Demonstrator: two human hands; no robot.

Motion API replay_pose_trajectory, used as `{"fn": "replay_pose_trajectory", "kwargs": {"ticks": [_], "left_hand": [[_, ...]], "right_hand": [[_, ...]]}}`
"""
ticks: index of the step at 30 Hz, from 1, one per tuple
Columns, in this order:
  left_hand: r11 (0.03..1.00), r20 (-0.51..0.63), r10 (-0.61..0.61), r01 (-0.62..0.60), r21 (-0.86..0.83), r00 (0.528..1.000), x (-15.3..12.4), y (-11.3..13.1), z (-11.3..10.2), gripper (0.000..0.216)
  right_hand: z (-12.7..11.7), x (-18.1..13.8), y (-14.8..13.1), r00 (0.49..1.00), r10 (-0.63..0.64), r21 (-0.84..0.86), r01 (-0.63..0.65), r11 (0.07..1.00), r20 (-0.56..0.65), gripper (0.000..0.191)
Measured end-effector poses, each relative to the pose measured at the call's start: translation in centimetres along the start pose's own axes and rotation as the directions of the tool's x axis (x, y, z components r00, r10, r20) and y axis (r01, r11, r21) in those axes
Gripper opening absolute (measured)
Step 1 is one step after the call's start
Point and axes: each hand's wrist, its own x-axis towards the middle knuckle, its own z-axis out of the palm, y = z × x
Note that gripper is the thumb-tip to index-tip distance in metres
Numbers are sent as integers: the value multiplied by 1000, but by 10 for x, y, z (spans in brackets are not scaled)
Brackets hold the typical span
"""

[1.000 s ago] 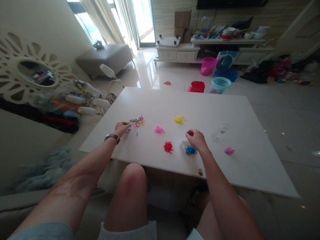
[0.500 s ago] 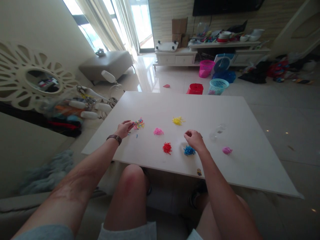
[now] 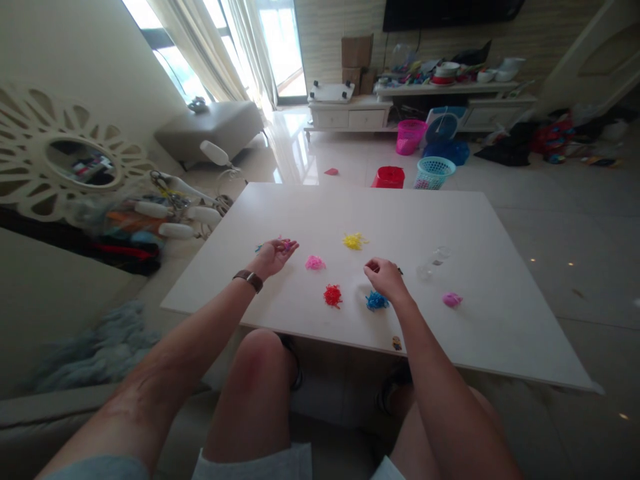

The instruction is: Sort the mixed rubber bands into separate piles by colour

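My left hand [image 3: 274,257], palm turned up over the left part of the table, holds some small mixed-colour strips [image 3: 287,246] in its curled fingers. More strips lie partly hidden behind it. My right hand [image 3: 384,275] hovers just above the blue pile [image 3: 377,300], its fingertips pinched; whatever they grip is too small to make out. Between the hands sit a pink pile [image 3: 315,263], a red pile [image 3: 332,295] and, farther back, a yellow pile [image 3: 354,241] of similar thin strips.
On the white table [image 3: 435,220], a clear plastic container [image 3: 434,264] lies to the right, with a pink-purple lump [image 3: 452,300] nearer me. A small yellow cartoon figure [image 3: 397,343] is at the front edge. Beyond stand a red bin [image 3: 389,177] and a light-blue basket [image 3: 435,172].
My left hand has moved right from the mixed strips and turned palm up with some in it. My right hand has stayed almost in place above the blue pile.
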Motion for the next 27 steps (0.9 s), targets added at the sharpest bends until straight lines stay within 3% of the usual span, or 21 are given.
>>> {"fn": "replay_pose_trajectory", "kwargs": {"ticks": [4, 7, 11, 15, 27], "left_hand": [[994, 126, -100, 105, -36, 987, -35, -34, 43, 24], [979, 246, -182, 198, -43, 952, -63, -66, 73, 21], [970, 322, -204, 234, -58, 925, -82, -102, 97, 20], [972, 338, -183, 221, -75, 923, -81, -115, 106, 24], [990, 425, -140, 135, 42, 894, -54, -113, 107, 12]], "right_hand": [[-4, -3, -11, 994, -102, 81, 104, 991, -29, 15], [-7, -5, -20, 978, -166, 173, 187, 967, -129, 20], [-9, -6, -23, 971, -165, 233, 203, 951, -173, 20], [-9, -7, -18, 975, -198, 183, 215, 959, -105, 17], [-3, 7, -14, 981, -189, 150, 194, 970, -47, 13]]}}
